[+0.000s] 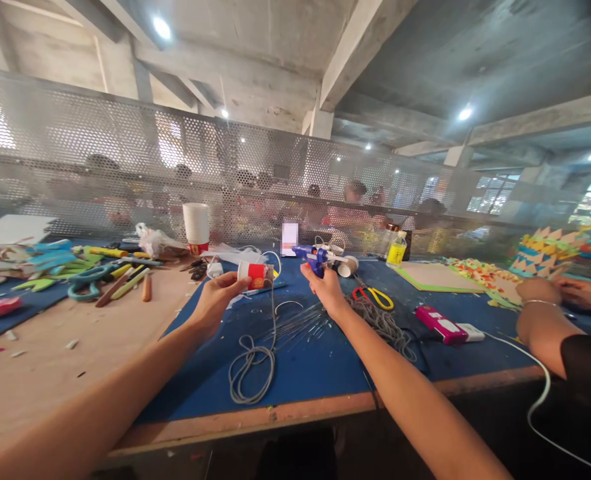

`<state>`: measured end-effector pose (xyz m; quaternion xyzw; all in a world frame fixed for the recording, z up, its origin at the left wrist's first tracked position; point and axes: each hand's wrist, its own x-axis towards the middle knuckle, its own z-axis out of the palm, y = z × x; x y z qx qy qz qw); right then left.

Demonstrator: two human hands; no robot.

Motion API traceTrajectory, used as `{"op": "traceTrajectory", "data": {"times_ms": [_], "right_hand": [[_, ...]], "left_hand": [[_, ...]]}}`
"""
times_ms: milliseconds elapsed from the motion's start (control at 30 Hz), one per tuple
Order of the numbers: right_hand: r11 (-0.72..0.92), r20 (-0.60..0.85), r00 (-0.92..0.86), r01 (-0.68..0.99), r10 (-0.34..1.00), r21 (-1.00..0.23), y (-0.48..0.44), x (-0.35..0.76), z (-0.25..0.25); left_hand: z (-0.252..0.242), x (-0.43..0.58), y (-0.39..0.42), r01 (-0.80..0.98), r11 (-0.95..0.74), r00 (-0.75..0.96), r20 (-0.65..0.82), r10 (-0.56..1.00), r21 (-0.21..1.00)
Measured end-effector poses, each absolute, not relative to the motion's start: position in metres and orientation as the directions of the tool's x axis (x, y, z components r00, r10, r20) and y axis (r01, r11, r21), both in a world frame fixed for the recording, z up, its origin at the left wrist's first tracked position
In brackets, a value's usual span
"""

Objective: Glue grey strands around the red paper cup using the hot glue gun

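Note:
My left hand (pixel 221 295) pinches a red and white paper cup (pixel 258 275) turned on its side above the blue mat. A thin grey cord (pixel 252 381) hangs from around the cup and lies in loose loops on the mat. In my right hand (pixel 329 289) is a blue hot glue gun (pixel 316 257), fingers wrapped round its handle, its nozzle pointing left and a little above the cup. Thin clear strands (pixel 300 325) are spread on the mat between my hands. Below my right wrist lies a tangled pile of grey cord (pixel 382 328).
Yellow and red scissors (pixel 381 298) lie beside the cord pile. A stack of paper cups (pixel 196 227) stands at back left, near blue-handled scissors (pixel 88 280). To the right are a yellow bottle (pixel 398 250), a magenta box (pixel 440 325) and a co-worker's arm (pixel 542 323).

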<state>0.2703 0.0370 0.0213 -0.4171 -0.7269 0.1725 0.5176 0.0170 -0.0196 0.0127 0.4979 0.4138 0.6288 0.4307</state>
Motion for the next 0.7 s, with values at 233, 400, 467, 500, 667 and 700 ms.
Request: {"op": "traceTrajectory", "data": {"times_ms": [233,400,467,500,667,700], "right_hand": [[0.608,0.572,-0.216,0.369,0.791,-0.703,0.011,0.252,0.025],[0.637,0.591,-0.260,0.450,0.764,-0.626,0.003,0.245,0.024],[0.651,0.606,-0.270,0.473,0.748,-0.594,0.002,0.244,0.023],[0.655,0.610,-0.274,0.486,0.743,-0.579,0.002,0.244,0.022],[0.655,0.624,-0.283,0.556,0.729,-0.513,0.004,0.245,0.020],[0.656,0.625,-0.288,0.566,0.725,-0.500,0.004,0.246,0.019]], "left_hand": [[0.011,0.014,-0.016,-0.089,-0.312,-0.201,0.290,0.936,0.946],[0.017,0.016,-0.021,-0.073,-0.323,-0.224,0.300,0.927,0.943],[0.018,0.017,-0.023,-0.073,-0.321,-0.233,0.297,0.926,0.944],[0.019,0.017,-0.023,-0.079,-0.316,-0.233,0.291,0.928,0.945],[0.019,0.018,-0.025,-0.075,-0.323,-0.227,0.300,0.927,0.943],[0.020,0.018,-0.025,-0.069,-0.323,-0.224,0.301,0.927,0.944]]}}
